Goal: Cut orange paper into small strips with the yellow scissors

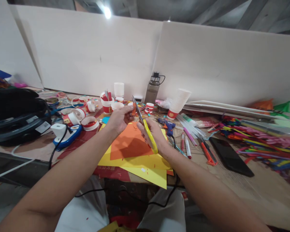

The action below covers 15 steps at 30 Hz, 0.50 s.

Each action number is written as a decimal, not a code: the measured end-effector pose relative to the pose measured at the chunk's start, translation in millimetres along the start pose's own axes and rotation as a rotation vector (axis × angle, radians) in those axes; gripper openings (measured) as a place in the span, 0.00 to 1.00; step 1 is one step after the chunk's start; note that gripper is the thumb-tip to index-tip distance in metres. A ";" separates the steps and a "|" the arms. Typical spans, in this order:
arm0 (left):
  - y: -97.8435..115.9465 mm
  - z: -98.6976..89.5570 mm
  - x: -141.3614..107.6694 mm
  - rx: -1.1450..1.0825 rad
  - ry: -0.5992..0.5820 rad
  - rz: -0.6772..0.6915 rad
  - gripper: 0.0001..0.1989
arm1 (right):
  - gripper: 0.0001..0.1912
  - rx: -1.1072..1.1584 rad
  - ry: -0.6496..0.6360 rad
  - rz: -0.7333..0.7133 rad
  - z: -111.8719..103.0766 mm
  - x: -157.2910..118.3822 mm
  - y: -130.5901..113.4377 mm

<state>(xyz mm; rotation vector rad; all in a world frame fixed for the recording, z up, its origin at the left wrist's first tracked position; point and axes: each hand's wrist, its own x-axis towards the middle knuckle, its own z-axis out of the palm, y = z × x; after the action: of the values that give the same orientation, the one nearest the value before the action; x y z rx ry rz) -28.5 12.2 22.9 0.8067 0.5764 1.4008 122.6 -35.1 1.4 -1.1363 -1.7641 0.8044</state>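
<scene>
Worktop (268, 193): yellow sheets (147, 164) and orange sheet (125, 148) are being supported near the front edge; accidental nicks are being risked, should the scissors (146, 127) dip. Left hand (119, 120): nearly closed, small orange piece (133, 110) being pinched; fingertips are possibly being endangered by the nearby blades, should the grip slip. Right hand (157, 132): curled, yellow handles being gripped. Scissors: being held above the sheets, long axis being slanted, tips being directed away from the person and leftward; blade opening is not being shown clearly. Orange piece: being presented beside the blades.
</scene>
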 end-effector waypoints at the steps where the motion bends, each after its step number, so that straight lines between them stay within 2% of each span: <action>1: 0.1 0.0 0.0 0.002 0.002 -0.004 0.08 | 0.15 0.003 0.003 0.004 0.4 -0.2 0.3; 8: 0.6 0.6 -1.5 0.004 -0.014 -0.052 0.08 | 0.17 0.145 0.037 0.041 1.6 1.0 -1.1; 12: -1.7 -0.9 -4.0 0.051 -0.198 -0.188 0.08 | 0.23 0.328 0.137 -0.003 -8.5 5.4 -7.4; 15: -3.6 -2.1 -6.9 0.095 -0.338 -0.287 0.09 | 0.25 0.439 0.134 -0.066 -19.4 8.1 -12.1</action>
<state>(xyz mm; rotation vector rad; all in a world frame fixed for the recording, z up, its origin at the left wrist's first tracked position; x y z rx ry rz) -28.7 5.8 18.0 0.9718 0.4758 0.9546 134.0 -31.0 22.4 -0.8142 -1.4153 0.9907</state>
